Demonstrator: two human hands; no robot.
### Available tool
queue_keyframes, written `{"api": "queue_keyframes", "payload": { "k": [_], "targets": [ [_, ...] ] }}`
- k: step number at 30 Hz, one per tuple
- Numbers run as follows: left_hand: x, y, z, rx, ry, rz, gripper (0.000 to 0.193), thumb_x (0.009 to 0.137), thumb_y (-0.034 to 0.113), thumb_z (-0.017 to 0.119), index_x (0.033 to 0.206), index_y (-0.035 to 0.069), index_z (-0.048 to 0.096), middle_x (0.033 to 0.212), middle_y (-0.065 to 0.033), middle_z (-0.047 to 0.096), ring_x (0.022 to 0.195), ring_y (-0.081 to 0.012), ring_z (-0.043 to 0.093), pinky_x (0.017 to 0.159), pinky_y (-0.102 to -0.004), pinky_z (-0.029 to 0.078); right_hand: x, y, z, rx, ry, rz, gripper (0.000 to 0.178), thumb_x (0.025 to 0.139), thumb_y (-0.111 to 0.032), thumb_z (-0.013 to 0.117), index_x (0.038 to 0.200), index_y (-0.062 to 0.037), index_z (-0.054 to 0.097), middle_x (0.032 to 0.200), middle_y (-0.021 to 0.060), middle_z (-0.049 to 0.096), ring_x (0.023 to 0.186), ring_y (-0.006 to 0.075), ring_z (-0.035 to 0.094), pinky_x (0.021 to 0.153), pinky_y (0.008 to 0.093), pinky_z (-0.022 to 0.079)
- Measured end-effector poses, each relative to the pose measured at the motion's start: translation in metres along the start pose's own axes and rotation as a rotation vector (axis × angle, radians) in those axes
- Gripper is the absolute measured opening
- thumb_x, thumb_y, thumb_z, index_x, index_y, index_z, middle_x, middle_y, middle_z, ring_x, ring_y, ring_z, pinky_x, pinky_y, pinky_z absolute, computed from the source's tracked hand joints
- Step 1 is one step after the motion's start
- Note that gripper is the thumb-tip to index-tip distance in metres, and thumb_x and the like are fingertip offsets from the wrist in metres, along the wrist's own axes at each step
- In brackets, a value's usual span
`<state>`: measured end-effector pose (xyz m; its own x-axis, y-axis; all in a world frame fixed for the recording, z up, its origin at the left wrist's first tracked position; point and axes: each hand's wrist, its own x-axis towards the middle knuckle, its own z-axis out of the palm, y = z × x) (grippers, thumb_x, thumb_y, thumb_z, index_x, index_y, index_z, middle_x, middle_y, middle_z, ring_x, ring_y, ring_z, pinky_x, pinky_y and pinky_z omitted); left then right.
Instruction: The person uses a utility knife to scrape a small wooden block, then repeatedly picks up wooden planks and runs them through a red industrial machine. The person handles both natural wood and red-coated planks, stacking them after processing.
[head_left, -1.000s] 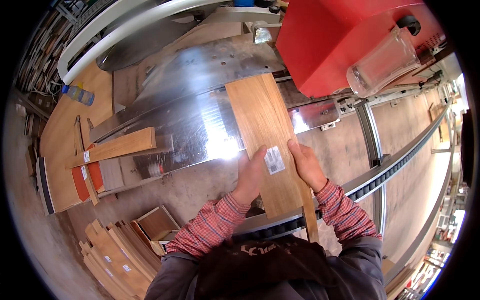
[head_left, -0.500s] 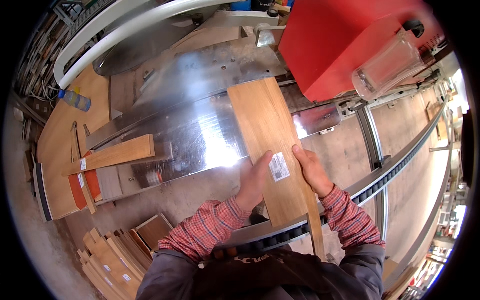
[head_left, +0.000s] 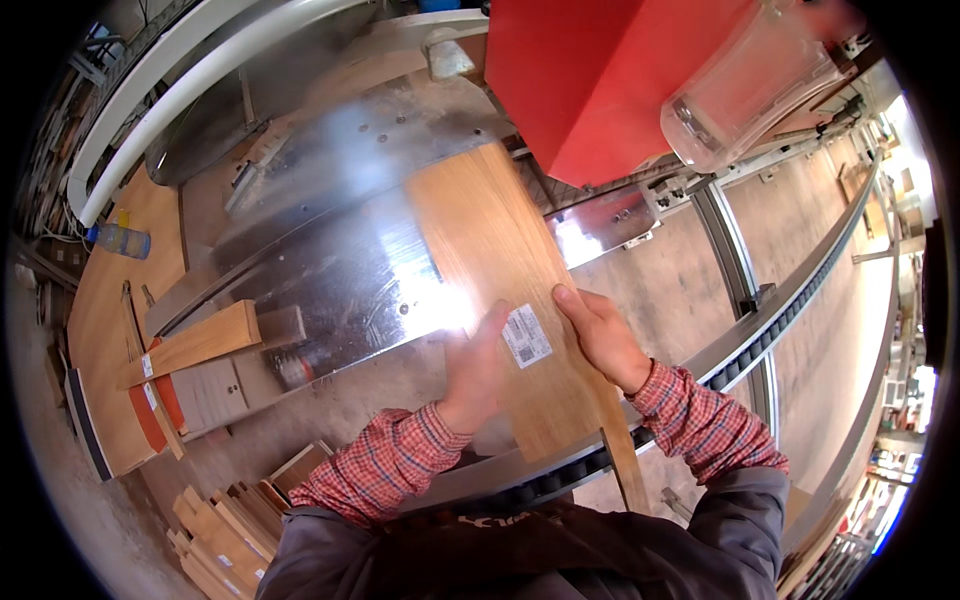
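A long, flat wooden board [head_left: 500, 270] with a smooth honey-coloured face lies on the shiny steel surface [head_left: 340, 260] of a machine, its far end reaching up beside a red housing [head_left: 610, 80]. The left hand [head_left: 475, 375] lies flat on the board's near left edge, fingers together and pressing, while the right hand [head_left: 600, 335] rests along the right edge, fingers extended and thumb laid on the face beside a small white label [head_left: 527, 336]. Neither hand wraps the board; both only bear on it. The polished metal looks slick and glares brightly, so the board could skid or yaw sideways if the pressure from the two hands turns uneven, and its far end might catch under the red housing. Fingers sit close to the board's edges, where a sudden slip could pinch them. A clear plastic guard [head_left: 750, 85] hangs off the housing; a shorter wooden plank [head_left: 190, 345] lies well apart on the left.
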<state>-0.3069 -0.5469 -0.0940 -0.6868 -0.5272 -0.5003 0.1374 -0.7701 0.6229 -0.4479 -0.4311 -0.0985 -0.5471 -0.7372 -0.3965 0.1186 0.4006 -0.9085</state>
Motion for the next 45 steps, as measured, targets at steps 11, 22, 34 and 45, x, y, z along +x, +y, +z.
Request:
{"api": "queue_keyframes", "payload": {
  "k": [11, 22, 34, 45],
  "targets": [
    [0.018, -0.020, 0.013, -0.048, -0.008, -0.006, 0.034, 0.098, 0.013, 0.061, 0.127, -0.003, 0.052, 0.119, -0.0130, 0.064, 0.101, -0.0222, 0.067, 0.085, -0.0360, 0.057, 0.001, -0.002, -0.025, 0.082, -0.021, 0.052, 0.048, 0.105, -0.044, 0.049, 0.087, -0.0012, 0.062, 0.066, -0.0049, 0.050, 0.060, 0.0046, 0.046, 0.052, 0.0258, 0.038],
    [0.031, -0.035, 0.058, -0.023, -0.081, -0.015, 0.041, 0.102, 0.019, 0.055, 0.137, -0.001, 0.047, 0.128, -0.0126, 0.061, 0.113, -0.0233, 0.064, 0.094, -0.0375, 0.054, 0.007, -0.010, -0.069, 0.062, 0.016, 0.120, 0.049, 0.104, -0.046, 0.051, 0.079, -0.0053, 0.060, 0.064, -0.0055, 0.049, 0.058, 0.0045, 0.043, 0.051, 0.0251, 0.035],
    [0.078, -0.089, 0.158, 0.004, -0.084, -0.038, 0.040, 0.104, 0.021, 0.054, 0.137, 0.000, 0.047, 0.127, -0.0127, 0.061, 0.111, -0.0233, 0.064, 0.093, -0.0379, 0.055, 0.030, 0.004, -0.193, -0.044, 0.027, 0.027, 0.060, 0.103, -0.049, 0.049, 0.075, 0.0019, 0.059, 0.063, 0.0007, 0.052, 0.060, 0.0095, 0.048, 0.054, 0.0304, 0.041],
    [0.135, -0.155, 0.261, 0.036, -0.072, -0.016, 0.040, 0.100, 0.022, 0.060, 0.127, -0.007, 0.054, 0.120, -0.0137, 0.064, 0.105, -0.0214, 0.066, 0.089, -0.0358, 0.055, 0.057, 0.018, -0.329, -0.078, 0.035, 0.017, 0.066, 0.101, -0.051, 0.051, 0.107, 0.0125, 0.067, 0.094, 0.0166, 0.071, 0.088, 0.0182, 0.063, 0.084, 0.0332, 0.050]
  ]
}}
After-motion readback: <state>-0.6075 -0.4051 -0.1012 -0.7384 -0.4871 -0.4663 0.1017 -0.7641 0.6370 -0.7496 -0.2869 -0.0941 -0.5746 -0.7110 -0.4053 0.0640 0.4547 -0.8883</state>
